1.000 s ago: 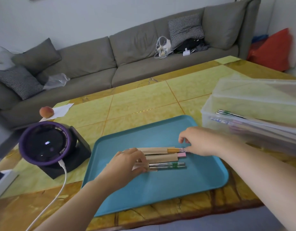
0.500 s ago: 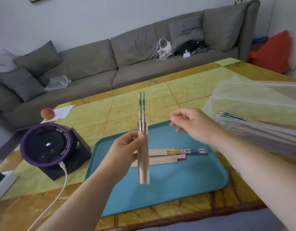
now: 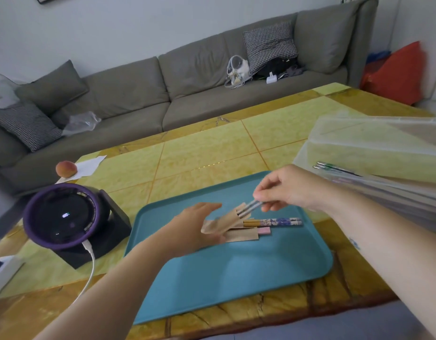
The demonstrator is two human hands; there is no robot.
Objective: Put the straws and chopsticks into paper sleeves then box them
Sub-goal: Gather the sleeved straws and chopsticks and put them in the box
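Observation:
Over the teal tray (image 3: 236, 278), my left hand (image 3: 192, 229) holds a brown paper sleeve (image 3: 222, 223) tilted up to the right. A pair of metal chopsticks (image 3: 249, 208) sticks out of its mouth, and my right hand (image 3: 288, 190) pinches their upper ends. Under them on the tray lie two more sleeves: one with blue-patterned chopsticks (image 3: 278, 222) poking out, one with a pink straw (image 3: 264, 231). At the right stands the clear plastic box (image 3: 374, 153), holding sleeved items with green-marked metal tips (image 3: 332, 168) showing.
A purple-rimmed round device (image 3: 62, 217) on a black stand sits left of the tray, its white cable (image 3: 90, 263) running toward the table's front edge. A peach (image 3: 66, 168) lies on white paper at the far left. A grey sofa (image 3: 187, 77) stands behind the table.
My left hand lifted the sleeved metal chopsticks off the tray, stood them upright, then lowered and tilted them to the right. My right hand left the tray and took their tips.

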